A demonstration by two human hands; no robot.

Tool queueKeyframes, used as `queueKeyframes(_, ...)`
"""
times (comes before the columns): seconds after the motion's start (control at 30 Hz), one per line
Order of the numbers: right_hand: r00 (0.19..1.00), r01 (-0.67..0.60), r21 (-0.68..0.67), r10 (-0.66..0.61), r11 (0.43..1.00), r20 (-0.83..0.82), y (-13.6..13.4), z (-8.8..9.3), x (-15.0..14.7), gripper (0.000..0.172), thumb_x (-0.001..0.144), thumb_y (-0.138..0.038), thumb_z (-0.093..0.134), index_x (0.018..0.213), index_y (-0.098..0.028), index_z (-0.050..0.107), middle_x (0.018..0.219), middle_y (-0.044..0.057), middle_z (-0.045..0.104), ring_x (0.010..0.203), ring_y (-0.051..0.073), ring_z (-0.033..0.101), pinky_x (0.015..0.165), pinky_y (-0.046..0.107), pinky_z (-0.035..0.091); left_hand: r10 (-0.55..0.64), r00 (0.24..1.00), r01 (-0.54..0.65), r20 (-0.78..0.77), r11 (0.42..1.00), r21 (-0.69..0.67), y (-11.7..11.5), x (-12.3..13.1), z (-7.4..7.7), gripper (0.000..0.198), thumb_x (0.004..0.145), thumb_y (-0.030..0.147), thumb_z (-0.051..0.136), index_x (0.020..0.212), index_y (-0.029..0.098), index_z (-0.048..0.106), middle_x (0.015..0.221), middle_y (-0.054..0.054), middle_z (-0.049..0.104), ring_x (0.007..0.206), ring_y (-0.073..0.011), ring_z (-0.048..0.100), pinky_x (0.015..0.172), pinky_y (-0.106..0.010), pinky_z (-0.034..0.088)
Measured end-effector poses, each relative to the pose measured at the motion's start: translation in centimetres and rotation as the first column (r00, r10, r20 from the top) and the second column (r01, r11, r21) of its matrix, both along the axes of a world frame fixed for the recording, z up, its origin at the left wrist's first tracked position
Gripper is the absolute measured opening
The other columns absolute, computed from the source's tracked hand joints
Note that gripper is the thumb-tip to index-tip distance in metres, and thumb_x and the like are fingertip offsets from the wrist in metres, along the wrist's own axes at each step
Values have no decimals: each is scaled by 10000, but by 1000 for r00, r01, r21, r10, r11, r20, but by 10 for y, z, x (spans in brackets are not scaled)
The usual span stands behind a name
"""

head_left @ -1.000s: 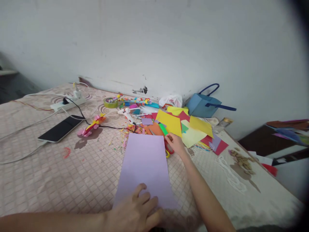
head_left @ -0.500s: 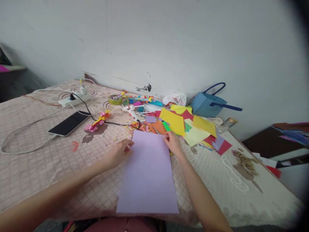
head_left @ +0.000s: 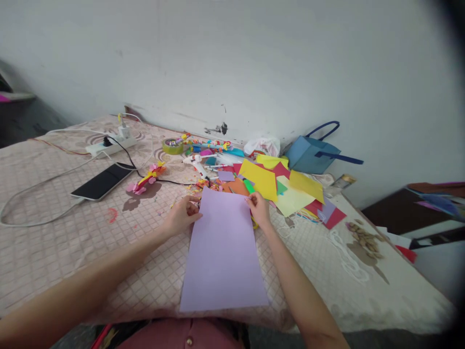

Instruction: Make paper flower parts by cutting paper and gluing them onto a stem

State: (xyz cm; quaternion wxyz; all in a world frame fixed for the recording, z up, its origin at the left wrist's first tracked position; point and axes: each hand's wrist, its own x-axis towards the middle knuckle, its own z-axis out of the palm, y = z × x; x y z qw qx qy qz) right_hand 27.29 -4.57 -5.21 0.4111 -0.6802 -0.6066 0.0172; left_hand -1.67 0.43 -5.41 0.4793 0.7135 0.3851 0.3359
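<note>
A lilac sheet of paper [head_left: 223,252] lies lengthwise on the patterned tablecloth [head_left: 65,247] in front of me. My left hand [head_left: 181,215] pinches its far left corner with curled fingers. At the far right corner, my right hand [head_left: 259,209] grips the sheet's edge. Both forearms stretch out along the sheet's two sides. Right behind the sheet sits a heap of coloured paper pieces [head_left: 276,186].
A phone [head_left: 101,182] on a white cable, a power strip [head_left: 111,145] and a paper flower [head_left: 145,180] lie at the left. A tape roll [head_left: 172,145], glue gun [head_left: 196,164] and blue bag [head_left: 312,152] line the wall. White string [head_left: 345,257] and brown bits [head_left: 365,240] are at the right.
My left hand left the sheet's near edge and went to its far left corner. My right hand moved from beside the scissors onto the far right corner. The view shifted slightly.
</note>
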Motion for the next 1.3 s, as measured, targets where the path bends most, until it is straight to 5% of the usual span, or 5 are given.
queueKeyframes(0.3,989,-14,106,29,994,-145,-7,14,-20,253,845,-341,471,1043,-186,484,1008,88,590,667,157,564,651,312,480,170,982,-166,86,985,-48,29,-26,19,474,604,348,695,991,161,496,687,19,564,537,-133,563,432,-236,455)
queueKeyframes(0.57,950,-286,-75,272,955,-152,-79,23,-57,117,845,-260,501,901,-210,591,857,38,634,643,144,581,532,247,467,241,970,-240,36,970,-36,46,-38,4,433,586,338,703,941,165,526,658,15,586,546,-138,583,453,-228,449)
queueKeyframes(0.77,899,-438,-207,431,875,-79,-113,26,-61,111,850,-220,507,914,-213,596,912,46,630,788,163,585,679,286,486,222,975,-222,-19,975,-16,45,-40,5,422,599,354,688,942,168,529,656,10,595,544,-147,583,436,-235,453)
queueKeyframes(1.03,921,-382,-183,389,906,4,-83,29,-58,109,856,-197,489,914,-205,582,865,37,610,744,165,574,674,306,480,264,960,-249,-94,958,142,47,-46,1,413,616,361,667,962,168,550,695,-5,627,616,-166,610,590,-282,476)
queueKeyframes(1.3,806,-538,-353,589,766,50,-117,41,-77,363,783,-237,634,1129,-256,527,1112,63,557,1080,224,494,936,413,420,247,955,-159,-162,893,422,4,-57,30,317,772,337,558,1049,188,525,1068,-86,593,940,-216,577,762,-341,476)
